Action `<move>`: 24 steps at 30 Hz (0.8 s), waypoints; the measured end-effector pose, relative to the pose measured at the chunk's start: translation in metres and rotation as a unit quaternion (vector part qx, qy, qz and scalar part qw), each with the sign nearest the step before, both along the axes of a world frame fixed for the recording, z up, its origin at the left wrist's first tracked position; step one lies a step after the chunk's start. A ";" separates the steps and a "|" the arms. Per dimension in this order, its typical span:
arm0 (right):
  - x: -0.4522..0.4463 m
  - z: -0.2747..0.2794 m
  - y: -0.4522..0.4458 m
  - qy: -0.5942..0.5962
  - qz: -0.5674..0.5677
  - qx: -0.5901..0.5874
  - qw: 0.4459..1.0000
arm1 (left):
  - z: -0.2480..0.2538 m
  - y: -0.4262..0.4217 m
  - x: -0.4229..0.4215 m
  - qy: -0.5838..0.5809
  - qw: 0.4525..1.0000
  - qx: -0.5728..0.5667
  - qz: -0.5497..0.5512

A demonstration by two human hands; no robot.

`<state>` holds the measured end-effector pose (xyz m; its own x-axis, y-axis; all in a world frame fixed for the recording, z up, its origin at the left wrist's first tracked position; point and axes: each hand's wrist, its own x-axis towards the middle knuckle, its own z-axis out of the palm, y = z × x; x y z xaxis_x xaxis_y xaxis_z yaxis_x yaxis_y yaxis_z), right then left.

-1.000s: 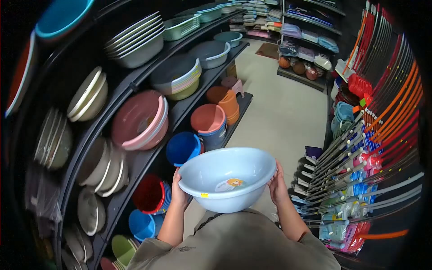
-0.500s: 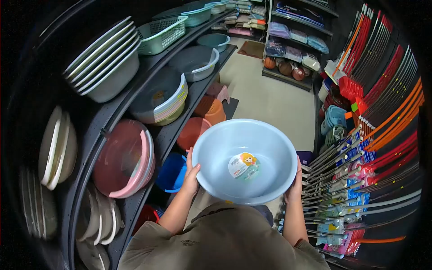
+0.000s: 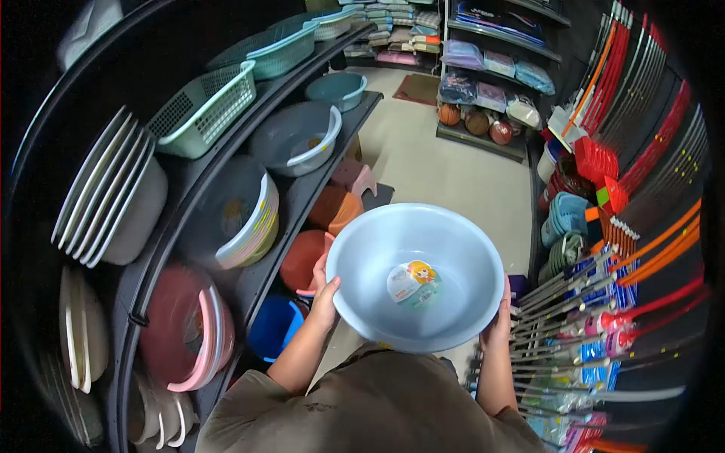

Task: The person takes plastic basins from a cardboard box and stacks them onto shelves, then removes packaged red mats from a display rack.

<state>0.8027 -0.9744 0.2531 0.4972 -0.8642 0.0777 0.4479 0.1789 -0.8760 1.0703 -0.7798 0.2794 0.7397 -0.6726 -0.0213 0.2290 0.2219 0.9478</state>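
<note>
A round light-blue plastic basin (image 3: 377, 291) is held out in front of my body, its open top facing me. On its inner bottom is a sticker (image 3: 414, 282) with a cartoon figure. My left hand (image 3: 326, 293) grips the basin's left rim, thumb over the edge and fingers behind the side. At the right rim my right hand (image 3: 498, 321) is closed on the basin, with its fingers partly hidden by the wall.
Left shelves hold stacked basins (image 3: 264, 219), pink basins (image 3: 181, 332) and a mint basket (image 3: 204, 109). Below are a blue bucket (image 3: 273, 328) and red tubs. Long-handled mops and brooms (image 3: 559, 302) line the right. Balls (image 3: 476, 122) sit on a rack beyond the pale floor (image 3: 453, 181).
The left shelves and their basins have shifted left and downward in view, and the floor behind has shifted slightly. The blue basin stays between both hands, barely moved.
</note>
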 end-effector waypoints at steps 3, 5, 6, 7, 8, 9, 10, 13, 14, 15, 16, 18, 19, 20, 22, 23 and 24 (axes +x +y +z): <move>0.022 0.004 -0.063 -0.015 0.043 -0.043 0.998 | 0.008 -0.046 0.016 -0.030 0.999 -0.007 0.031; 0.037 0.015 -0.101 -0.021 0.062 -0.061 0.996 | 0.012 -0.073 0.026 -0.043 0.998 -0.009 0.045; 0.043 0.021 -0.117 -0.018 0.072 -0.069 0.995 | 0.016 -0.084 0.030 -0.051 0.998 0.009 0.046; 0.050 0.027 -0.132 -0.014 0.085 -0.076 0.993 | 0.018 -0.094 0.032 -0.057 0.997 0.028 0.049; 0.058 0.030 -0.148 -0.011 0.094 -0.077 0.993 | 0.020 -0.106 0.033 -0.054 0.997 0.014 0.054; 0.067 0.031 -0.162 -0.015 0.098 -0.073 0.992 | 0.022 -0.115 0.035 -0.047 0.997 0.016 0.065; 0.075 0.031 -0.173 -0.018 0.106 -0.066 0.992 | 0.023 -0.121 0.036 -0.063 0.995 0.005 0.073; 0.110 0.037 -0.200 -0.026 0.146 -0.032 0.988 | 0.028 -0.126 0.044 -0.086 0.990 0.020 0.113; 0.125 0.040 -0.205 -0.030 0.151 -0.037 0.987 | 0.034 -0.126 0.047 -0.099 0.989 0.018 0.108; 0.140 0.037 -0.213 -0.023 0.186 -0.035 0.982 | 0.037 -0.124 0.051 -0.113 0.988 0.016 0.108; 0.151 0.032 -0.221 -0.029 0.183 -0.042 0.982 | 0.024 -0.120 0.061 -0.136 0.984 -0.003 0.114; 0.186 0.033 -0.231 -0.028 0.196 -0.077 0.977 | 0.027 -0.118 0.075 -0.161 0.977 -0.016 0.139; 0.204 0.035 -0.235 -0.024 0.223 -0.074 0.972 | 0.033 -0.119 0.081 -0.156 0.976 -0.035 0.148; 0.223 0.037 -0.241 -0.027 0.224 -0.069 0.972 | 0.038 -0.119 0.088 -0.157 0.974 -0.038 0.158; 0.262 0.040 -0.252 -0.059 0.229 -0.087 0.968 | 0.039 -0.120 0.111 -0.167 0.969 -0.059 0.172; 0.279 0.046 -0.253 -0.054 0.238 -0.089 0.966 | 0.042 -0.119 0.121 -0.162 0.968 -0.061 0.181; 0.296 0.056 -0.256 -0.039 0.239 -0.094 0.966 | 0.047 -0.121 0.130 -0.155 0.969 -0.070 0.181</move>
<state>1.0989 -1.2303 0.3094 0.8216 -0.5050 0.2644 0.4198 0.2224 -0.8799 1.2004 -0.9007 0.3269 0.8842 -0.3476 0.3119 -0.1782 0.3661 0.9134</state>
